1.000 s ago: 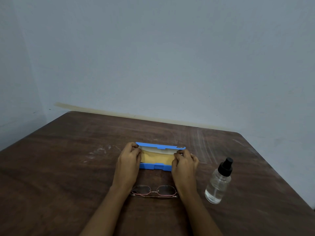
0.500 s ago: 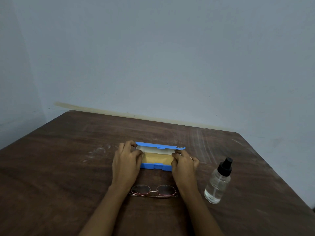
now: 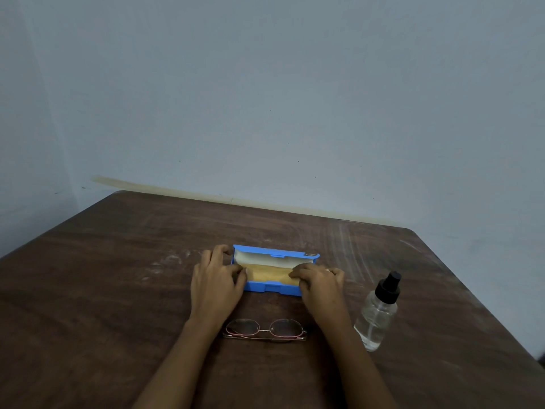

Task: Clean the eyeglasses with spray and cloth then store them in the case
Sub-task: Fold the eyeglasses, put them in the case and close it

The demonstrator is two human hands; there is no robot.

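Note:
A blue eyeglass case lies open in the middle of the table, its white-lined lid tipped back. A folded yellow cloth lies inside it. My left hand grips the case's left end, fingers curled round the far corner and thumb at the front rim. My right hand is at the case's right end, its fingertips pinching the end of the cloth. The eyeglasses, thin pink-rimmed and folded, lie on the table in front of the case between my forearms. A clear spray bottle with a black nozzle stands upright to the right.
The dark wooden table has pale scuff marks left of the case and near the far right corner. A bare blue-grey wall stands close behind the far edge. The table's right edge runs just beyond the bottle.
The lid has tipped further back, showing more of the lining and cloth. My left hand has shifted slightly left on the case's end. My right fingertips have moved onto the cloth.

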